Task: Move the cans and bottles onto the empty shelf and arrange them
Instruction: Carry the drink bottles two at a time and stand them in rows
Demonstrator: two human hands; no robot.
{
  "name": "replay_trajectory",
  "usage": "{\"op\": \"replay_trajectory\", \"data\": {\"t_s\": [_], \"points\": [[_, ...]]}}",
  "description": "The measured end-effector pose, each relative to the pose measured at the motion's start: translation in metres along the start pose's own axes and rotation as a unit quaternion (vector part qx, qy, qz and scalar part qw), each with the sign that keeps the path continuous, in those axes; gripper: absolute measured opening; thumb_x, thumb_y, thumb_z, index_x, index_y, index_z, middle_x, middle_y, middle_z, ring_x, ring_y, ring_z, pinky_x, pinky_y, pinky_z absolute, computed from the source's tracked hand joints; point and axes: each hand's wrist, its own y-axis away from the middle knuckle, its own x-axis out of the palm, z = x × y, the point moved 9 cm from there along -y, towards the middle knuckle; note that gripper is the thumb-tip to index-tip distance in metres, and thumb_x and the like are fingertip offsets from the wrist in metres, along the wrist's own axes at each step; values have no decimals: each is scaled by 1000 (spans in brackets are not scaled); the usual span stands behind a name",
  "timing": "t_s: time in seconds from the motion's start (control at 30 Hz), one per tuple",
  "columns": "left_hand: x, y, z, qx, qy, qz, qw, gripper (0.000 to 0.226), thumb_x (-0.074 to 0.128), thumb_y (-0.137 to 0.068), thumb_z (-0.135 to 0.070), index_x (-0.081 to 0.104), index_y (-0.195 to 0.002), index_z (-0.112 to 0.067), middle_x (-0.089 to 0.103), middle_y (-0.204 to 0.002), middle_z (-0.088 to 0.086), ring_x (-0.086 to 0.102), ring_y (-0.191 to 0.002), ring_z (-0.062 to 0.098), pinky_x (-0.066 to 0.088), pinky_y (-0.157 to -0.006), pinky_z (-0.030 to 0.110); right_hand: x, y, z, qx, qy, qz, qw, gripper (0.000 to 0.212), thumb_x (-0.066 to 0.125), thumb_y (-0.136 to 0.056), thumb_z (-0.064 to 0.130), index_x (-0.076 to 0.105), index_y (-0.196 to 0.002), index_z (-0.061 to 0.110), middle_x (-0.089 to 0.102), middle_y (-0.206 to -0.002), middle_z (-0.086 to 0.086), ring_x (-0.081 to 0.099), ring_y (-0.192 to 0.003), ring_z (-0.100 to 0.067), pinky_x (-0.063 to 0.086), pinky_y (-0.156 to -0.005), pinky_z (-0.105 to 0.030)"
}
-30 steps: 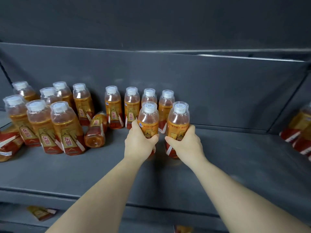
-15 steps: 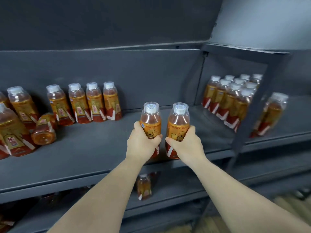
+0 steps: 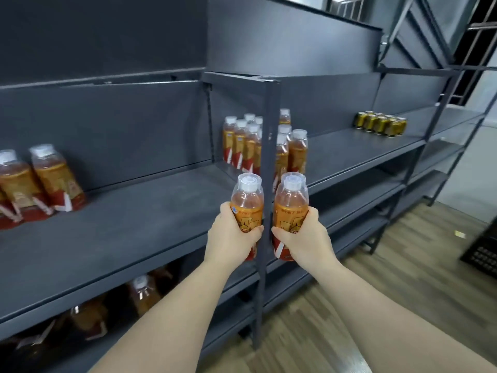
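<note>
My left hand (image 3: pixel 232 238) grips an orange drink bottle (image 3: pixel 247 200) with a white cap, held upright in the air. My right hand (image 3: pixel 305 238) grips a second, matching bottle (image 3: pixel 291 203) beside it. Both bottles hang in front of a dark upright post (image 3: pixel 269 162) between two shelf bays. On the right-hand shelf (image 3: pixel 349 154), just past the post, stands a cluster of the same bottles (image 3: pixel 250 144). Further right on that shelf sits a group of gold cans (image 3: pixel 382 123). At the far left of the left-hand shelf (image 3: pixel 121 224) stand more bottles (image 3: pixel 35 184).
Lower shelves hold more bottles (image 3: pixel 139 292) in shadow. The shelving runs on to the right above a wooden floor (image 3: pixel 403 278). A black crate (image 3: pixel 481 251) lies on the floor at the right edge. Metal stairs (image 3: pixel 430 30) rise at the top right.
The view has swung to the right with both hands still holding their bottles. The bottle rows on the left have slid out of view; the post, right shelf and cans have come in.
</note>
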Motion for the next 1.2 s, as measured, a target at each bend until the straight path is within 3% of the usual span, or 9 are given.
{"op": "replay_trajectory", "data": {"t_s": [0.23, 0.37, 0.57, 0.7, 0.9, 1.2], "points": [[97, -21, -60, 48, -13, 85, 995, 63, 78, -79, -50, 38, -122, -29, 58, -119, -5, 60, -110, 20, 55, -92, 42, -78, -27, -54, 55, 11, -70, 996, 57, 78, -82, 44, 34, -115, 28, 59, -108, 5, 61, -98, -18, 52, -80, -32], [150, -48, -93, 63, 26, 119, 991, 60, 80, -78, -51, 34, -115, -38, 58, -116, -10, 61, -107, 16, 55, -88, 35, -121, -59, -79, 75, 18, -99, 992, 54, 78, -82, 40, 37, -114, 25, 59, -104, 4, 59, -93, -16, 47, -73, -29], [206, -98, -130, 82, 41, 148, 985, 61, 80, -77, -49, 34, -116, -38, 54, -111, -13, 56, -100, 12, 52, -88, 34, -166, -112, -107, 104, 16, -146, 984, 54, 78, -80, 42, 39, -113, 27, 58, -99, 10, 60, -95, -16, 54, -84, -40], [235, -132, -150, 104, 46, 161, 980, 62, 79, -77, -51, 36, -120, -34, 58, -115, -8, 61, -105, 16, 56, -90, 40, -181, -146, -115, 106, 15, -170, 980, 56, 79, -79, 41, 38, -116, 27, 56, -96, 13, 60, -95, -17, 54, -83, -38], [265, -164, -168, 118, 45, 167, 978, 60, 78, -78, -52, 36, -118, -35, 58, -114, -9, 62, -102, 14, 57, -85, 34, -190, -190, -128, 104, -1, -175, 979, 58, 79, -80, 41, 37, -118, 29, 61, -106, 5, 61, -97, -19, 54, -84, -39], [303, -210, -187, 87, 27, 131, 987, 58, 77, -82, -48, 36, -119, -33, 53, -112, -11, 54, -97, 10, 48, -81, 28, -207, -268, -154, 70, -11, -138, 988, 60, 79, -79, 43, 39, -120, 27, 60, -101, 9, 61, -94, -14, 54, -79, -36]]}}
